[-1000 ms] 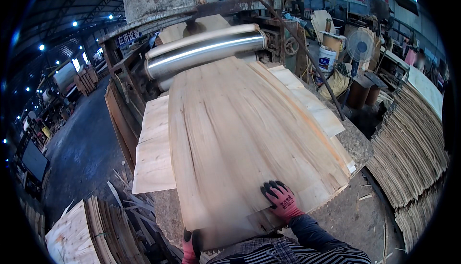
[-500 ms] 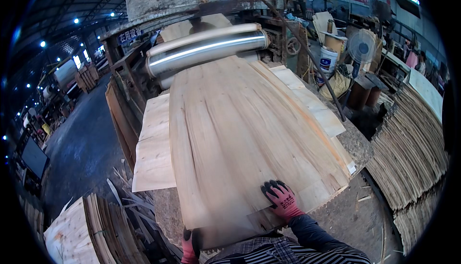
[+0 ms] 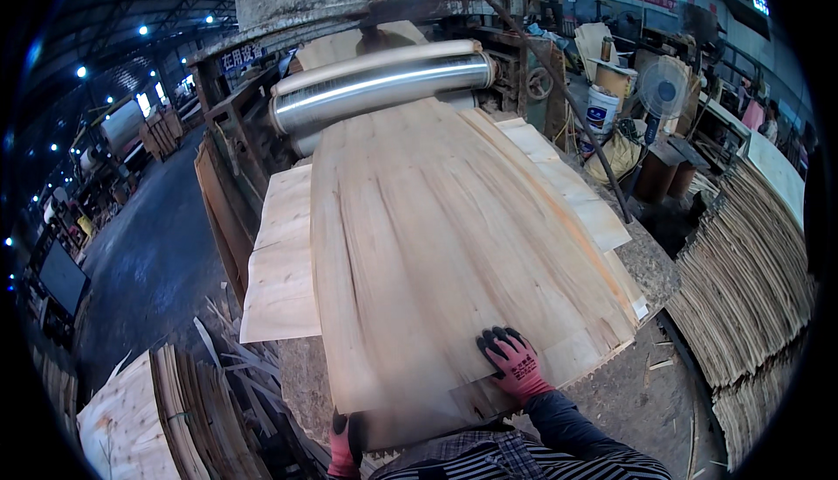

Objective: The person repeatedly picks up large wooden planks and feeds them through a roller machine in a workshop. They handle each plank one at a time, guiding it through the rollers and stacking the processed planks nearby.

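Note:
A large sheet of pale wood veneer (image 3: 436,244) with darker grain streaks lies lengthwise in front of me, its far end close to a shiny metal roller (image 3: 384,92). My right hand (image 3: 515,365), in a pink glove with black fingertips, rests flat on the near part of the sheet, fingers spread. At the near left corner, my left hand (image 3: 344,450) in a matching glove is closed on the sheet's edge, some of its fingers hidden. More veneer pieces (image 3: 278,262) stick out from beneath on the left and right.
Rusty machine framing surrounds the rollers. Stacked veneer (image 3: 751,279) stands at the right, and another stack (image 3: 166,419) at the lower left beside loose wood strips. A slanted metal bar (image 3: 567,105), a fan (image 3: 662,87) and a white bucket (image 3: 599,112) are at the far right.

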`<state>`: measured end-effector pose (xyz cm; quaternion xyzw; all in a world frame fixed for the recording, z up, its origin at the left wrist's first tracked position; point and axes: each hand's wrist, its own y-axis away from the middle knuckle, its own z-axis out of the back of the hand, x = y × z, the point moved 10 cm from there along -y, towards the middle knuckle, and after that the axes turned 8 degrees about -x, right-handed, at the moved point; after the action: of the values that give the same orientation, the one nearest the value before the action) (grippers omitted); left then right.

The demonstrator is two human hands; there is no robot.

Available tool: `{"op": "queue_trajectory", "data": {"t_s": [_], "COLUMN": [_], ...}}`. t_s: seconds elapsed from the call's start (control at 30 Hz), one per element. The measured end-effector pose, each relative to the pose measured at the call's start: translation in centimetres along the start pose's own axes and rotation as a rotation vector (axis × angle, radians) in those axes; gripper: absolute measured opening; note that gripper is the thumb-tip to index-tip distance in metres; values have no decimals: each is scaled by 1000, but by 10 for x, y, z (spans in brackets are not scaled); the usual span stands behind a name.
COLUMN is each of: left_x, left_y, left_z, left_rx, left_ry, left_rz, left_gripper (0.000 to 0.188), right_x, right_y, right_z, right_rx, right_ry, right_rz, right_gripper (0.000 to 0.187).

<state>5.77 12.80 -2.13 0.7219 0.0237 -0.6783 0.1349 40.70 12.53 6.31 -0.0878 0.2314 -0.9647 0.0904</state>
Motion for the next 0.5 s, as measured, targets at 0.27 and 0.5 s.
{"op": "queue_trajectory", "data": {"t_s": [0.27, 0.5], "left_x": [6, 4], "left_y": [-3, 0], "left_z": [4, 1], "left_rx": [-34, -53], "left_ry": [-1, 32], "left_rz": [-12, 61], "left_gripper": [33, 35], "right_x": [-1, -1], "right_y": [0, -1], "right_z": [0, -2], "right_rx": [3, 16], "right_ry": [-7, 5], "right_rz": [3, 9], "right_gripper": [56, 57]}}
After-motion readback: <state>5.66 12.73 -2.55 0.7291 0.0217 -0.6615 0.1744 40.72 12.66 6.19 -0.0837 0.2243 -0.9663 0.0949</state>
